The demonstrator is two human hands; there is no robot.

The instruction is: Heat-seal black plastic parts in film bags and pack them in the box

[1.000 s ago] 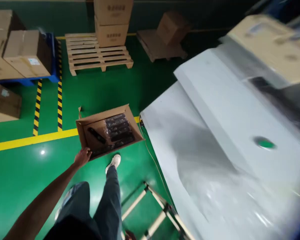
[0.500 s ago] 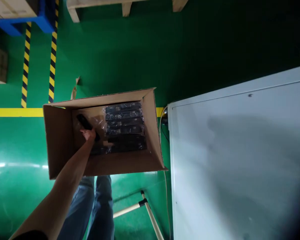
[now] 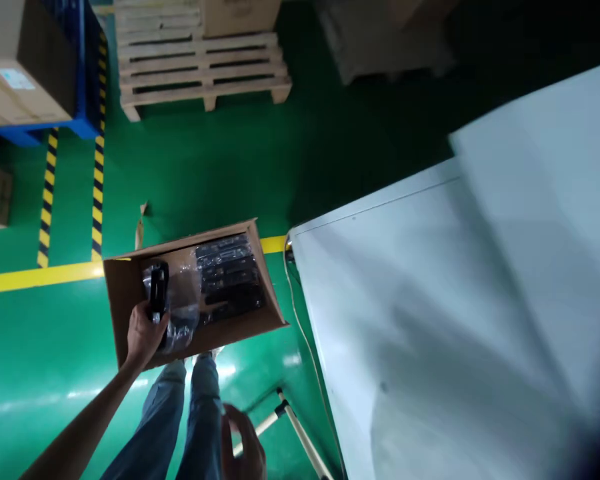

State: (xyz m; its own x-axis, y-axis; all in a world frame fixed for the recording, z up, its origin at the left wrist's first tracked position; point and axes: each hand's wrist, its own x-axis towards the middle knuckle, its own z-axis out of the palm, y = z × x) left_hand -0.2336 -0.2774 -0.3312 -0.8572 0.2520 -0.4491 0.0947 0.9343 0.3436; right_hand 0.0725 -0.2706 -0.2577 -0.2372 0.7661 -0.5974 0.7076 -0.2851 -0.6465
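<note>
My left hand [image 3: 146, 332] is closed around a black part [image 3: 159, 288] with clear plastic wrap about it, over the left side of an open cardboard box [image 3: 111, 293]. Several wrapped black parts [image 3: 230, 270] lie in a row in the box's right half. Low in the view, beside my legs, is my right hand [image 3: 245, 447], dark and blurred, its fingers bent; whether it holds anything is too unclear to tell.
A large pale cabinet surface [image 3: 380, 300] fills the right side. Beyond the box are a wooden pallet [image 3: 205, 67] and a blue pallet [image 3: 83, 100] bearing cartons. A tubular frame [image 3: 300, 430] and a cable [image 3: 300, 320] are near my legs.
The black part in my left hand has turned upright and come nearer the box's near left side. My right hand has come into view at the bottom. The view has shifted, showing more pallets.
</note>
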